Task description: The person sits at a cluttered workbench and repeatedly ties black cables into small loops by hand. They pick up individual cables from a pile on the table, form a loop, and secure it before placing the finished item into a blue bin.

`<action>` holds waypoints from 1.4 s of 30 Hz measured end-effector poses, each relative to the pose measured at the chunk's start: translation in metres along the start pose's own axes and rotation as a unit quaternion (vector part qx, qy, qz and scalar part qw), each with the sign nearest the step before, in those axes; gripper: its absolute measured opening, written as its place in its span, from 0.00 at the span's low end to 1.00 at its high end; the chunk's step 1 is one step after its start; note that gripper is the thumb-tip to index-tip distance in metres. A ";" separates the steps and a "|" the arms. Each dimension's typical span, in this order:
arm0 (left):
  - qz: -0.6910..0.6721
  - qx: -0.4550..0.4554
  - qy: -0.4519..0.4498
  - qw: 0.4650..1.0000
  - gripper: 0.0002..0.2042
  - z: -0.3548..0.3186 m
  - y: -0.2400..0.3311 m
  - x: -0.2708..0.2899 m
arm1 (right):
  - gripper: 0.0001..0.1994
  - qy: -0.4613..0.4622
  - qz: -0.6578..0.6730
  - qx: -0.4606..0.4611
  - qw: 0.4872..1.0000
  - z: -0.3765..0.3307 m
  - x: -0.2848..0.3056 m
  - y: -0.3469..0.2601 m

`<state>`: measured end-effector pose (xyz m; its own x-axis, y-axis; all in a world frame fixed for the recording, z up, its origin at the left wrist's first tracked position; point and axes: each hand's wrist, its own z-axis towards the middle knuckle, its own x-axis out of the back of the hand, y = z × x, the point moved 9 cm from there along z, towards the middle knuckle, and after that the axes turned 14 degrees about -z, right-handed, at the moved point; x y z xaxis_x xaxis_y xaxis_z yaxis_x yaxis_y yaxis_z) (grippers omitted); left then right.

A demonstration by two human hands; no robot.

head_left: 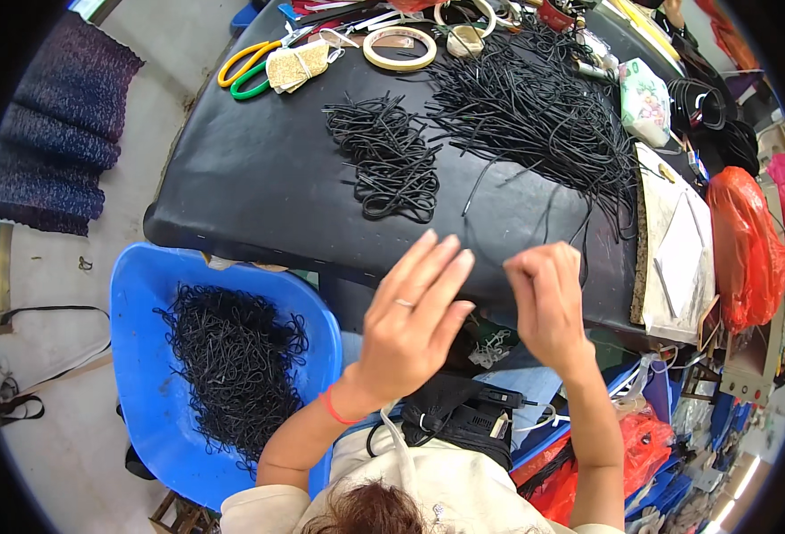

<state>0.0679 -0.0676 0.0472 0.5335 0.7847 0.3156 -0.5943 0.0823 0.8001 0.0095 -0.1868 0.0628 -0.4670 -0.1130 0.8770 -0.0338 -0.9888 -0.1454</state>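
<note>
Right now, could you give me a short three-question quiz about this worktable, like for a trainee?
1. True or false: the blue tub beside the black table holds black cord loops.
2. Which lies nearer the scissors: A the tape ring, B the orange bag?
3. Fill in: the left hand wears a ring and a ___ wristband.

Key: 1 true. 2 A. 3 red.

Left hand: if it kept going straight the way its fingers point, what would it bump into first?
The left hand points up and to the right across the black table. It would probably first meet the big spread of loose black cords, though height above the table is hard to judge.
</note>
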 end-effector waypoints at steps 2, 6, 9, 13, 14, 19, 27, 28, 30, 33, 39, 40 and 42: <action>-0.026 0.003 -0.025 0.999 0.12 0.005 0.002 -0.011 | 0.11 0.024 0.042 -0.003 0.999 -0.003 0.015 -0.013; -0.241 0.220 -0.043 0.944 0.07 -0.004 -0.021 -0.014 | 0.11 0.031 0.105 -0.056 0.992 -0.008 0.024 -0.012; -0.259 0.294 -0.104 0.914 0.07 -0.020 -0.032 -0.017 | 0.13 0.030 0.071 -0.058 0.995 -0.008 0.034 -0.001; -0.303 0.293 -0.107 0.900 0.07 -0.021 -0.022 -0.023 | 0.10 0.111 0.063 -0.188 0.974 -0.007 0.043 0.020; -0.396 0.391 -0.061 0.829 0.08 -0.033 -0.034 -0.033 | 0.09 0.125 0.103 -0.232 0.959 -0.010 0.034 0.023; -0.546 0.392 0.081 0.736 0.09 -0.028 -0.058 -0.036 | 0.08 0.018 0.266 -0.216 0.939 0.001 -0.006 -0.010; -0.494 0.379 0.061 0.781 0.07 -0.030 -0.064 -0.030 | 0.08 -0.030 0.371 -0.281 0.885 -0.019 -0.035 -0.005; -0.477 0.362 0.061 0.798 0.07 -0.028 -0.063 -0.029 | 0.09 -0.029 0.376 -0.298 0.877 -0.022 -0.037 -0.004; -0.441 0.329 0.062 0.833 0.07 -0.027 -0.064 -0.025 | 0.09 -0.025 0.347 -0.303 0.887 -0.023 -0.033 -0.005; -0.525 0.362 0.124 0.760 0.06 -0.030 -0.065 -0.026 | 0.08 -0.020 0.247 -0.261 0.933 -0.018 -0.020 -0.010; -0.587 0.373 0.139 0.705 0.05 -0.030 -0.065 -0.030 | 0.08 0.008 0.160 -0.174 0.972 -0.013 -0.008 -0.021; -0.638 0.377 0.151 0.654 0.05 -0.026 -0.064 -0.030 | 0.10 -0.014 0.181 -0.186 0.966 -0.016 -0.009 -0.021; -0.679 0.384 0.145 0.608 0.06 -0.023 -0.067 -0.026 | 0.10 -0.016 0.146 -0.168 0.975 -0.021 -0.003 -0.018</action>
<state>0.0805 -0.0791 -0.0266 0.0234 0.3977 -0.9172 0.7920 0.5526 0.2597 -0.0065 -0.1671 0.0529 -0.4729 -0.3934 0.7884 -0.1941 -0.8263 -0.5288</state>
